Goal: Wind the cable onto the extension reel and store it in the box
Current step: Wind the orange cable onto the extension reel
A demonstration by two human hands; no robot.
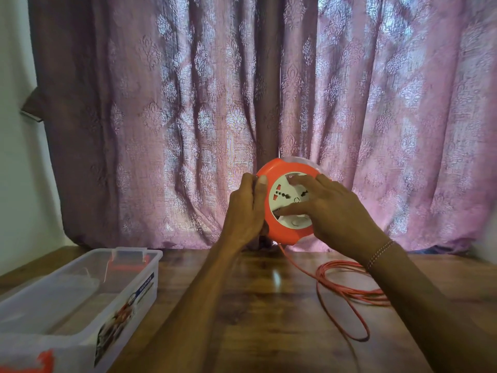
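Right hand (320, 203) covers reel (282, 232) face; forearm hides cable (347, 294) coil.

Bare wooden table (255, 305) lies open from the centre toward 6 o'clock, between the two forearms. At 4 o'clock loose loops of orange cable (347, 286) sprawl over the surface, one strand rising toward 12 o'clock to the reel (289, 203) held above the far edge. At 8 o'clock the clear plastic box (80, 297) stands open-topped. A curtain (188, 103) closes off everything toward 12 o'clock.
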